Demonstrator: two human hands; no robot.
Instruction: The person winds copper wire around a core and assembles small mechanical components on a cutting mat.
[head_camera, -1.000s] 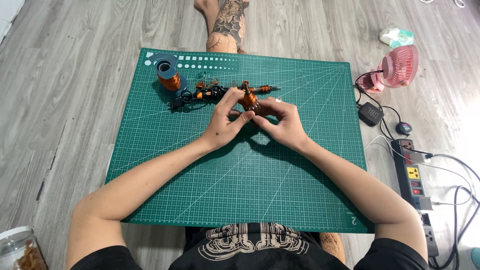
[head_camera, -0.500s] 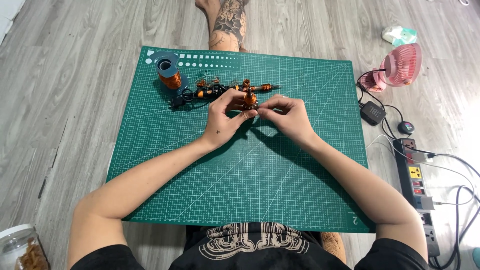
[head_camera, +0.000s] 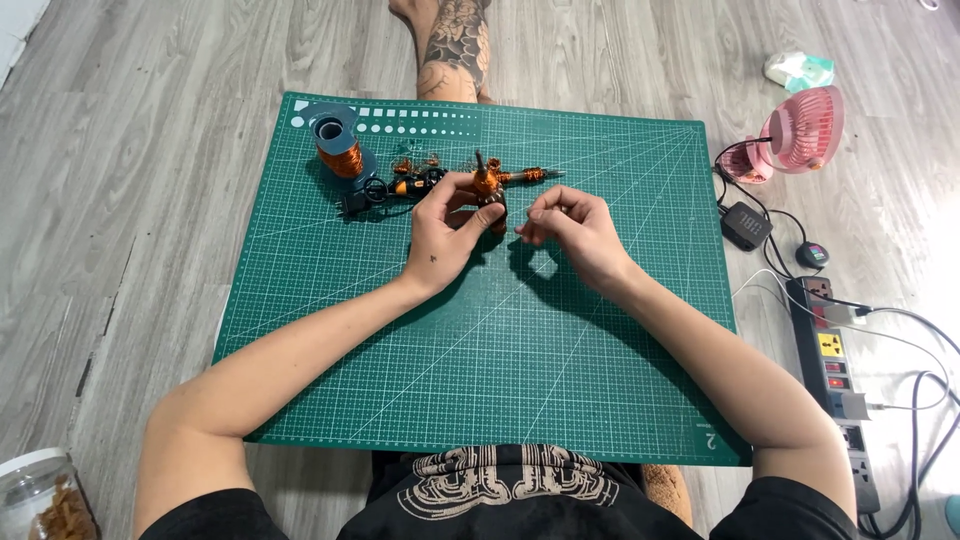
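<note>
Over the far half of a green cutting mat (head_camera: 500, 340), my left hand (head_camera: 440, 235) pinches a small copper-wire figure (head_camera: 488, 190) between thumb and fingers. My right hand (head_camera: 570, 230) is just to the right of it, fingertips pinched together as if on a thin wire end, which is too fine to make out. A spool of copper wire (head_camera: 340, 150) stands at the mat's far left. Small pliers with orange handles (head_camera: 395, 190) and bits of wire lie between the spool and my left hand.
A pink desk fan (head_camera: 800, 130) sits on the wooden floor right of the mat, with a black adapter (head_camera: 745, 225), cables and a power strip (head_camera: 835, 370). A tattooed leg (head_camera: 450, 50) lies beyond the mat. A glass jar (head_camera: 40, 495) stands at bottom left.
My two hands have drawn slightly apart: the right hand moved right, away from the wire figure, while the left keeps hold of it.
</note>
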